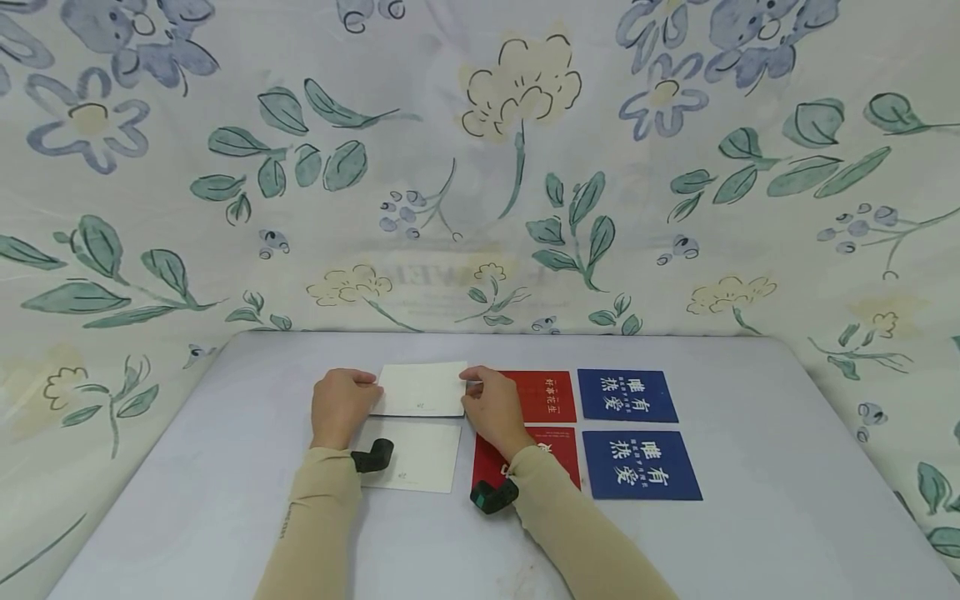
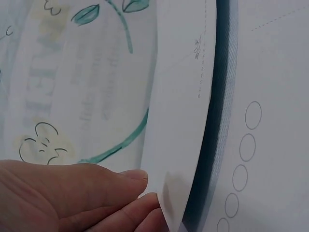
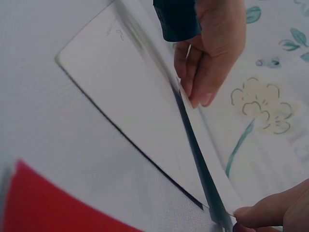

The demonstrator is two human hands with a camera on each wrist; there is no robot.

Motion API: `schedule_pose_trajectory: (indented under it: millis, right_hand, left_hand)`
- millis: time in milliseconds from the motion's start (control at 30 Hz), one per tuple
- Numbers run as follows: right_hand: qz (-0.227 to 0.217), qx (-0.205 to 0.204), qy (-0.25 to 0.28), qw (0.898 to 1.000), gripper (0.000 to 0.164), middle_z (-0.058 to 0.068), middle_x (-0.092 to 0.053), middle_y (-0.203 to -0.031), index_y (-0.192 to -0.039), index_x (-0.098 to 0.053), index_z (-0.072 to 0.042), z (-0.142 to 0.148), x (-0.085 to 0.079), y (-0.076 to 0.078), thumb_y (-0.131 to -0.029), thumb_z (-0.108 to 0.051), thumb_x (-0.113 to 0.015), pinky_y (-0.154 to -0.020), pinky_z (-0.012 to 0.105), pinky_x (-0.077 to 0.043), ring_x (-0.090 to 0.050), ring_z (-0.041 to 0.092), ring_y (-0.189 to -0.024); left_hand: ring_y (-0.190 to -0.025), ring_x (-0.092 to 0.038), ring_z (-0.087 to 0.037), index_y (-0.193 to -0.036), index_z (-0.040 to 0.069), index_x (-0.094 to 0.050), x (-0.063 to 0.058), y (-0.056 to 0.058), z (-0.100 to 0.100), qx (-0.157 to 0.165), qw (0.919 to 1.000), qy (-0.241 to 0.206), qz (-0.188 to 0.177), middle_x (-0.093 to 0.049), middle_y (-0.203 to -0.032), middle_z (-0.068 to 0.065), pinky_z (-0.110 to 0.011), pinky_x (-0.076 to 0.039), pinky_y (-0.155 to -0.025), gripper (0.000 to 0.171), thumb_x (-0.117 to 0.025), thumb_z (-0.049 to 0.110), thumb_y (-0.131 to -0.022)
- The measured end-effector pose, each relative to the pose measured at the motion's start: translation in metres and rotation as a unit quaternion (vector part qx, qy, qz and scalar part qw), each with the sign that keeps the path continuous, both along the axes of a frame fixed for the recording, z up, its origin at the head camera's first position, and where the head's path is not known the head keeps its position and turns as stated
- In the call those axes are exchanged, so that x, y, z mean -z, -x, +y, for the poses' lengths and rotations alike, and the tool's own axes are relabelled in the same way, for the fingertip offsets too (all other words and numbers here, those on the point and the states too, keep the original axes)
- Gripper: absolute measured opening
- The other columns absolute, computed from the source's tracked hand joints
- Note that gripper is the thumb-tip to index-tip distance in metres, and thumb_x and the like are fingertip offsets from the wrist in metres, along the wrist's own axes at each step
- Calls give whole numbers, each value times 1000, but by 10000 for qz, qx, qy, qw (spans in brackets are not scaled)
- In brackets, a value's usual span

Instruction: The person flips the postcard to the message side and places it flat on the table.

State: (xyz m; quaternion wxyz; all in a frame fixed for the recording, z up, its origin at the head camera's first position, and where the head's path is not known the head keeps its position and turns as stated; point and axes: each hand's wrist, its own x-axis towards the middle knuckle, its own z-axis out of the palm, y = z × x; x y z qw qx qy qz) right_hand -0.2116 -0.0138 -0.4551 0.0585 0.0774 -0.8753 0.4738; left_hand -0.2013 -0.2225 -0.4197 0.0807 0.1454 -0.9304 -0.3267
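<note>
My left hand (image 1: 339, 408) and right hand (image 1: 493, 410) hold a white postcard (image 1: 422, 388) by its left and right edges. The left thumb and fingers pinch its edge in the left wrist view, where a small printed mark shows on the card (image 2: 181, 87). A dark blue-green band runs along beneath its near edge. Another white postcard (image 1: 423, 454) lies flat, nearer to me, with small print by its near edge. In the right wrist view the right thumb (image 3: 265, 208) presses on a corner of the held card, and the left hand (image 3: 212, 58) grips the far end.
Right of the white cards lie two red cards, the far one (image 1: 551, 397) and the near one (image 1: 558, 458), both partly behind my right hand and arm. Two blue cards, far (image 1: 626, 395) and near (image 1: 641, 465), lie further right on the white table (image 1: 772, 467). A floral cloth (image 1: 420, 167) hangs behind.
</note>
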Motion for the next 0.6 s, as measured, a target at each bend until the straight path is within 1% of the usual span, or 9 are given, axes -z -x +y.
schedule_pose_trajectory:
  millis: [167,333,467,600]
  right_hand:
    - [66,-23,-110,9999,27,3,-68,-90,-106,-67,-12,0,0,-1,-80,-6,-66,-68,24,-53,-61,12,-79]
    - [99,-75,-218,9997,28,2,-67,-86,-106,-67,-12,0,1,-1,-79,-6,-67,-65,23,-52,-58,12,-77]
    - [98,-135,-294,9994,29,2,-66,-86,-107,-67,-13,0,2,-1,-79,-4,-67,-65,23,-51,-58,11,-76]
    - [44,-152,-366,9992,29,1,-66,-87,-107,-67,-14,-1,3,0,-79,-5,-68,-65,23,-51,-58,11,-77]
  left_hand:
    - [-97,-59,-38,-100,-2,-69,-1,-1,1,38,10000,18,16,-68,-97,-20,-46,-45,-80,23,-64,11,-81]
    - [-97,-59,-38,-100,-2,-69,-2,-1,2,43,10000,0,-44,-67,-97,-20,-47,-45,-82,24,-64,11,-81]
    - [-94,-60,-36,-100,-3,-69,-1,-1,3,9,10000,15,-61,-68,-96,-19,-45,-46,-80,24,-64,10,-81]
    - [-91,-61,-35,-101,-4,-68,0,0,3,-24,9999,124,-38,-68,-92,-18,-44,-47,-77,24,-64,9,-81]
